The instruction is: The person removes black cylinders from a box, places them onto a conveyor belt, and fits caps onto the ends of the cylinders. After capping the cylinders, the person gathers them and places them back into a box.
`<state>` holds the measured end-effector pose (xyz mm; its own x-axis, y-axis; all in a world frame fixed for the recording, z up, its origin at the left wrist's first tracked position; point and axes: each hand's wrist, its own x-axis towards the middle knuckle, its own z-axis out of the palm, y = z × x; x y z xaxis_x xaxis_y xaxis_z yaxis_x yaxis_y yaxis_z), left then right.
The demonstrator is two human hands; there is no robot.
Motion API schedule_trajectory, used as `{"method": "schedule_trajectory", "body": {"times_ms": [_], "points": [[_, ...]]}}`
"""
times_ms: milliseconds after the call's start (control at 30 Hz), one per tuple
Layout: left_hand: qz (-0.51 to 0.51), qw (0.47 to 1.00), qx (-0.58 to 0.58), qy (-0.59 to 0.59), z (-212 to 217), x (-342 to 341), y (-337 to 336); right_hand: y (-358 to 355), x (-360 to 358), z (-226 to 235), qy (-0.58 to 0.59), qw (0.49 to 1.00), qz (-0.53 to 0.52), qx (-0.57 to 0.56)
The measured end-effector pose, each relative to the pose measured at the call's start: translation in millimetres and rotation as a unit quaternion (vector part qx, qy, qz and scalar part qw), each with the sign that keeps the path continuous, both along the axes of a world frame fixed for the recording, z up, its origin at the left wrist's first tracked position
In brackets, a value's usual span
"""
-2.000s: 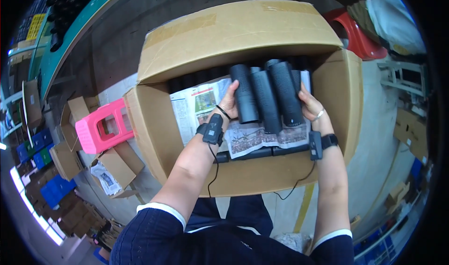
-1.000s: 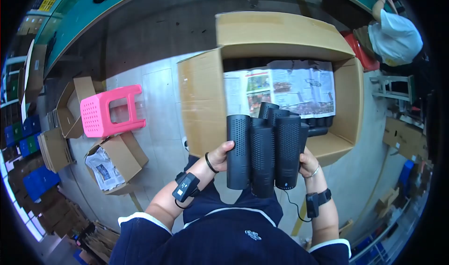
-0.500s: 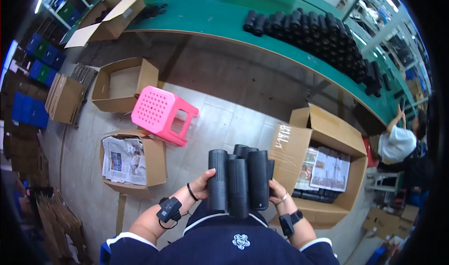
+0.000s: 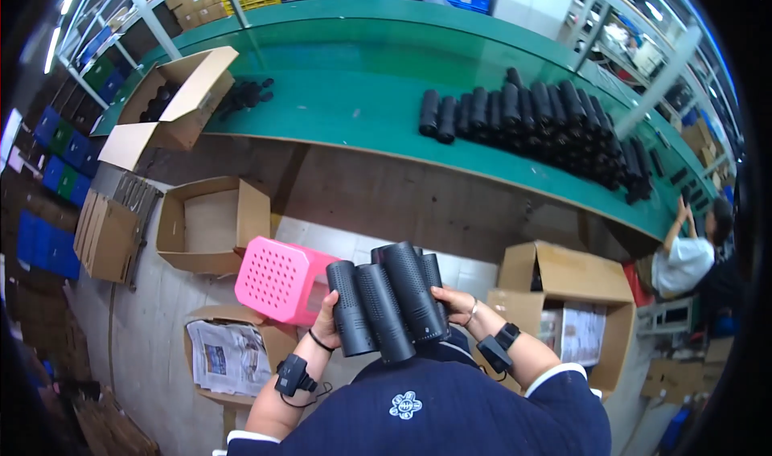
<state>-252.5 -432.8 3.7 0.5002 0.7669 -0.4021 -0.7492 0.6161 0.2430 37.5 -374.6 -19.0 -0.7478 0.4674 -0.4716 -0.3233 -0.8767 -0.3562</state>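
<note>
A bundle of several black perforated tubes (image 4: 384, 311) is squeezed between my two hands in front of my chest. The tubes stand side by side and lean a little to the left. My left hand (image 4: 326, 321) clasps the bundle's left side, thumb up against the outer tube. On the other side my right hand (image 4: 456, 304) presses in near the upper part of the rightmost tube. Some fingers of both hands are hidden behind the tubes. Just left of the bundle stands a pink plastic stool (image 4: 281, 279) with holes in its seat.
A green workbench (image 4: 338, 118) crosses ahead, bearing a pile of similar black tubes (image 4: 531, 122) and an open carton (image 4: 173, 106). On the floor are an open box (image 4: 213, 223), newspaper-lined cartons at left (image 4: 229, 358) and right (image 4: 583, 335). A co-worker (image 4: 683, 255) is at far right.
The view has tipped upward, so the bench and boxes sit lower in it. The held tubes have shifted slightly left and now lean; both hands keep hold of them.
</note>
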Motion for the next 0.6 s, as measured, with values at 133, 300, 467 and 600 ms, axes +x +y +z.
{"method": "schedule_trajectory", "body": {"times_ms": [133,300,467,600], "points": [[0.002,0.999,0.018,0.04,2,-18,109,109,-14,19,0.027,0.999,-0.011,0.025],[0.003,0.997,0.077,0.032,35,-36,244,245,-45,30,0.057,0.997,-0.04,0.045],[-0.036,0.996,0.071,0.037,9,-73,363,344,-77,33,0.069,0.994,-0.077,0.042],[-0.078,0.995,0.056,0.035,-13,-99,454,411,-101,11,0.034,0.991,-0.128,0.033]]}}
